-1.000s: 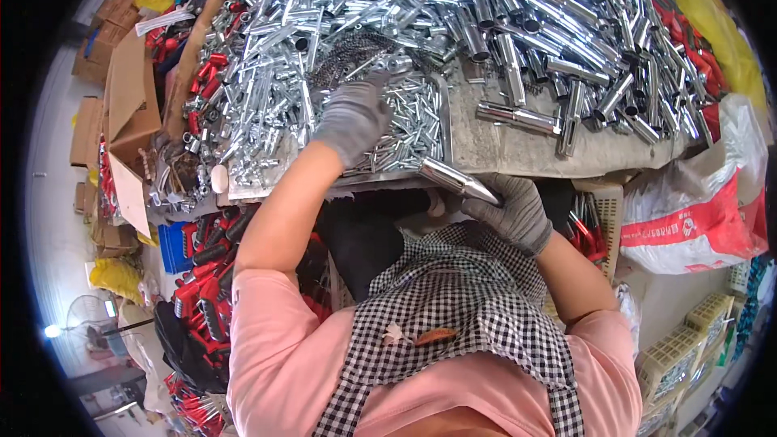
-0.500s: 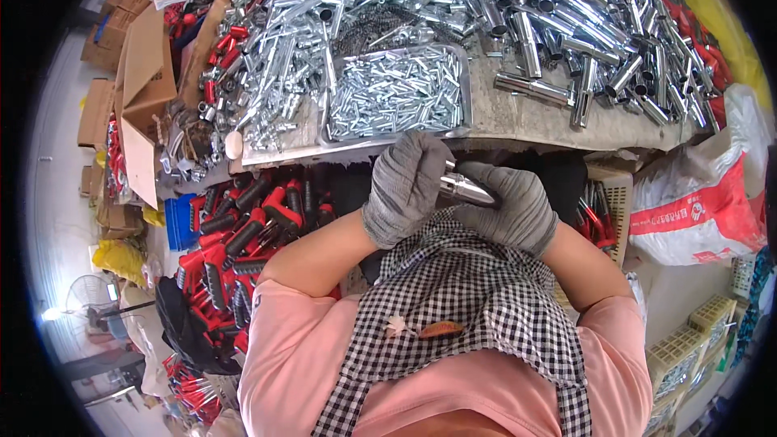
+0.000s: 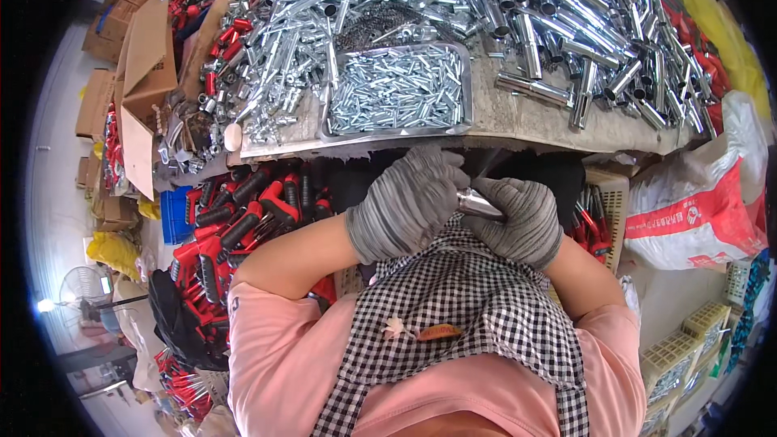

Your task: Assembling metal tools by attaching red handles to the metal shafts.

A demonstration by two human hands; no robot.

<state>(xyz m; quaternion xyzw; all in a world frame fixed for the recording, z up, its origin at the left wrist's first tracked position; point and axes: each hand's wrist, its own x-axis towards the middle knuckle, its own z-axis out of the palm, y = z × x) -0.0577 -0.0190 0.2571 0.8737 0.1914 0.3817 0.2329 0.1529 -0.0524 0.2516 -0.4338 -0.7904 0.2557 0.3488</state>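
Observation:
Both my hands wear grey knit gloves and meet in front of my checked apron, just below the table's front edge. My right hand is closed around a shiny chrome metal tube, which lies tilted between the two hands. With fingers curled, my left hand presses against the tube's left end; its fingertips are partly hidden. Straight ahead on the table stands a clear plastic tray full of small metal pins. Larger chrome tubes are heaped behind and to the right of it.
Red and black tool handles are piled below the table at left, beside a blue bin. A cream crate and a white-and-red sack stand at right. Open cardboard boxes sit at far left.
My left hand has turned and shifted slightly down and left, its fingers now over the tube's end. Both hands and the tube sit a little lower; less of the tube shows.

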